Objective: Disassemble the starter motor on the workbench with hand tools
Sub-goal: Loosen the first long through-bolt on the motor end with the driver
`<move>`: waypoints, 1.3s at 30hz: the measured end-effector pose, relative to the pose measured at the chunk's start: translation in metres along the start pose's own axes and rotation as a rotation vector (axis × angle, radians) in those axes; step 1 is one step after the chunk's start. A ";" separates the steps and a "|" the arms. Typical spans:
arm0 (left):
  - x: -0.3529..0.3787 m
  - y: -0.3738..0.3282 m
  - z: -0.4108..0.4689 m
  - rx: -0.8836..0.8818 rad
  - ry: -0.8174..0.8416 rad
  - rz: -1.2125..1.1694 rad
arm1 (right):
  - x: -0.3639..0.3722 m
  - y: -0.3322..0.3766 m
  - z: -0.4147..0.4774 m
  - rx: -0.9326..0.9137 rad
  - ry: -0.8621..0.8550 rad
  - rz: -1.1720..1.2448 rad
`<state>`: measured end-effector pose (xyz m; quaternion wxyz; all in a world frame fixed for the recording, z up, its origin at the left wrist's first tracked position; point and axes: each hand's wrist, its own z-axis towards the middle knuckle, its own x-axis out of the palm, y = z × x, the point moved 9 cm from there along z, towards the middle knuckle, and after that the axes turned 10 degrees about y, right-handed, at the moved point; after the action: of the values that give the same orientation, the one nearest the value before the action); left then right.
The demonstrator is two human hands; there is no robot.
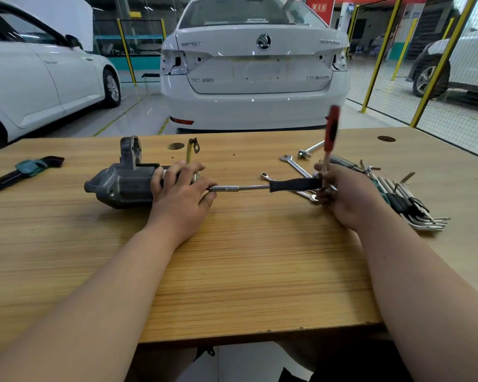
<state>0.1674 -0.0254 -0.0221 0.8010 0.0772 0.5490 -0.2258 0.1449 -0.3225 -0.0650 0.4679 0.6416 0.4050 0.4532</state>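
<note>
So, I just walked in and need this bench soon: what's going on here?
A person is working on the starter motor lying on the workbench. The left hand grips its right end. The right hand holds a black-handled driver, its shaft running level to the motor, and a red-handled tool standing upright, blurred. Wrenches and hex keys lie to the right.

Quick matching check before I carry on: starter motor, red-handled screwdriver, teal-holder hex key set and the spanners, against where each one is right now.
Things:
1 starter motor
2 red-handled screwdriver
3 hex key set
4 spanners

Places:
A lying flat beside the right hand
B gripped by the left hand
C far left of the workbench
D held upright in the right hand

Pairs: 1-B; 2-D; 3-C; 4-A
</note>
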 end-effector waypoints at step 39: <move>-0.006 0.017 0.001 -0.080 -0.052 -0.072 | 0.001 -0.005 -0.004 0.053 0.009 0.037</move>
<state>0.1745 -0.0092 -0.0183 0.8087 0.0196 0.5391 -0.2345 0.1406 -0.3197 -0.0686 0.4402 0.6592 0.4071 0.4539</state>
